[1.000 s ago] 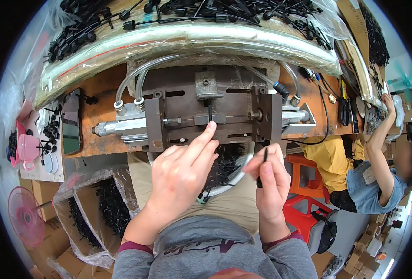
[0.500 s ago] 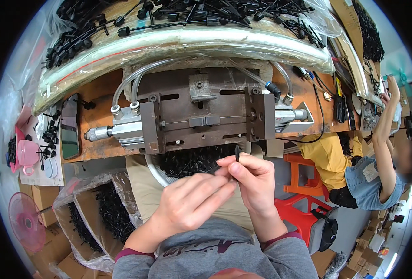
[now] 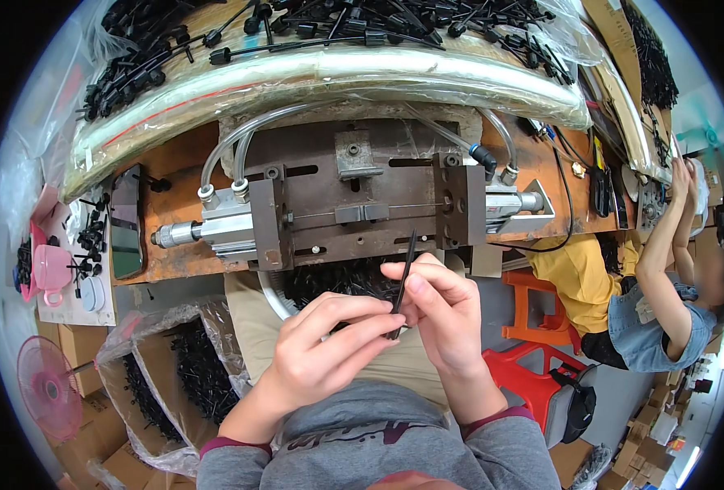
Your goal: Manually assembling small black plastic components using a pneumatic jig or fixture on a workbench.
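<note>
In front of my chest, a thin black rod point(image 3: 406, 271) slants upward between my two hands. My right hand point(image 3: 447, 314) pinches it between thumb and fingers, its upper end sticking out past the fingertips. The fingers of my left hand point(image 3: 317, 347) press against its lower end from the other side; that end is partly hidden. Just beyond the hands stands a brown metal fixture point(image 3: 329, 237) with a small grey clamping block point(image 3: 360, 214) at its middle. A silver air cylinder point(image 3: 227, 224) is mounted on its left, and another point(image 3: 505, 204) on its right.
Black stemmed parts point(image 3: 345, 24) lie heaped behind a plastic-wrapped roll point(image 3: 329, 69). More fill the space below the fixture and a lined box point(image 3: 202, 367) at left. A phone point(image 3: 126, 220) lies on the bench. A co-worker point(image 3: 652, 314) sits at right, near a red stool point(image 3: 525, 380).
The black rod now shows much more of its length between my hands. My left fingers have opened out a little and shifted left. The co-worker's arms have moved.
</note>
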Demonstrator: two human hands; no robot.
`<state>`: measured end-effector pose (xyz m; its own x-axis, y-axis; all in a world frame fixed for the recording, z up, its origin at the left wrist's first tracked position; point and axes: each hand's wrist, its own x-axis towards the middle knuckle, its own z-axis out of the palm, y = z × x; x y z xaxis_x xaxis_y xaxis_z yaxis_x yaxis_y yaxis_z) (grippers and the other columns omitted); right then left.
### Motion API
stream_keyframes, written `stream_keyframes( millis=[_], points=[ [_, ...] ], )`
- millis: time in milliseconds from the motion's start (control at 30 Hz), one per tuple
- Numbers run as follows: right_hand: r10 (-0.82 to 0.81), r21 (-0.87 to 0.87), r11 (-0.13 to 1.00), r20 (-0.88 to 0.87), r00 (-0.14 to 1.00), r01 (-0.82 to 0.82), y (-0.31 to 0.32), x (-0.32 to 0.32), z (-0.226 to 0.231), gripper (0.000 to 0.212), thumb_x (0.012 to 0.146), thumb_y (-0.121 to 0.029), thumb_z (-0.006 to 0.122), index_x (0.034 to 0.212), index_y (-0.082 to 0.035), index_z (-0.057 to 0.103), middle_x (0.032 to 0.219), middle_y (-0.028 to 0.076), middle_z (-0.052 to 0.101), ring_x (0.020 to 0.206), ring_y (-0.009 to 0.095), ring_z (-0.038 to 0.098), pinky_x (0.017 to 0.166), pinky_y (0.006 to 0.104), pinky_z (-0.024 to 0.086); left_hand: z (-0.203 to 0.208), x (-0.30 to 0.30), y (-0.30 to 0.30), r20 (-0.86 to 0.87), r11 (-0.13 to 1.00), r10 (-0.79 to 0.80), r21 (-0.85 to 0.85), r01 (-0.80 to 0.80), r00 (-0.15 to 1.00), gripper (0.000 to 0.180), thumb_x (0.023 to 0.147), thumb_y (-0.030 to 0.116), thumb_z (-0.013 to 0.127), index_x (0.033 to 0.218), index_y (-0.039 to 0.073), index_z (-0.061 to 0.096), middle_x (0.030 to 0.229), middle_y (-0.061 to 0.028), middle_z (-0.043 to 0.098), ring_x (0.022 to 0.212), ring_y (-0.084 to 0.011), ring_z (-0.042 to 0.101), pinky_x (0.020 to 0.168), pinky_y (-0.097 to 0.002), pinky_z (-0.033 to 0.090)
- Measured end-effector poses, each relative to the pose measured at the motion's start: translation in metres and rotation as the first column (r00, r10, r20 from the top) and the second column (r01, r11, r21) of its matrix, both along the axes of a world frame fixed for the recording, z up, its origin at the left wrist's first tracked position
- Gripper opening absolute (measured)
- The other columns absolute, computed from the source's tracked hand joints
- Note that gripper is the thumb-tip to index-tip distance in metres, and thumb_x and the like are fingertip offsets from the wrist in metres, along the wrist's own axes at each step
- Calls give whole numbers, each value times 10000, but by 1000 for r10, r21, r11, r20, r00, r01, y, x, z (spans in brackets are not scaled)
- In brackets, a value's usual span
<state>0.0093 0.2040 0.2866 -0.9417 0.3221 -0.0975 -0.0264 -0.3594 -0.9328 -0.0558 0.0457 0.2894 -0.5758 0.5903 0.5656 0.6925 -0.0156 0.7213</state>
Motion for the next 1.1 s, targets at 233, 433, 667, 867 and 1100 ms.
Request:
stream_keyframes(
  millis=[233, 433, 667, 867, 1100],
  points=[
    [86, -154, 984, -38, 996, -91, 5, -1, -2, 54, 906, -29, 625, 870, 11, 625, 928, 106, 646, 569, 75, 548, 503, 187, 448, 2, 3, -3, 62, 999, -24, 27, 22, 998, 299, 675, 1, 787, 967, 8, 725, 1016, -113, 662, 861, -235, 674, 665, -308, 559],
    [61, -224, 973, -18, 998, -64, 4, 0, -3, 52, 901, -8, 624, 946, 18, 617, 906, 106, 656, 584, 85, 571, 508, 195, 455, -2, 5, -5, -1, 999, -37, 1, 37, 999, 300, 673, -5, 784, 966, -17, 717, 1010, -127, 656, 874, -240, 676, 689, -327, 567],
    [-87, 111, 990, -46, 995, 91, 5, 2, -3, 244, 907, 7, 623, 1148, 33, 595, 908, 83, 664, 673, 77, 596, 581, 202, 485, -1, -12, 3, -256, 949, 181, -209, -238, 949, 280, 699, 24, 741, 968, -22, 680, 1222, -164, 633, 925, -271, 660, 764, -343, 554],
    [-162, 432, 880, -112, 980, 195, 9, 9, 1, 158, 884, 34, 634, 1039, 49, 660, 947, 86, 666, 773, 92, 637, 638, 199, 506, -3, -21, 13, -401, 875, 178, -354, -331, 899, 255, 714, 73, 750, 950, 8, 680, 1230, -140, 641, 827, -234, 675, 747, -327, 540],
    [-201, 496, 829, -165, 966, 258, 19, 5, 12, 141, 869, 56, 632, 1006, 52, 666, 917, 102, 669, 718, 100, 633, 601, 199, 496, 8, -25, 15, -344, 839, 164, -445, -314, 925, 245, 726, 91, 758, 952, 34, 684, 1254, -113, 636, 608, -184, 644, 580, -277, 518]
  ],
)
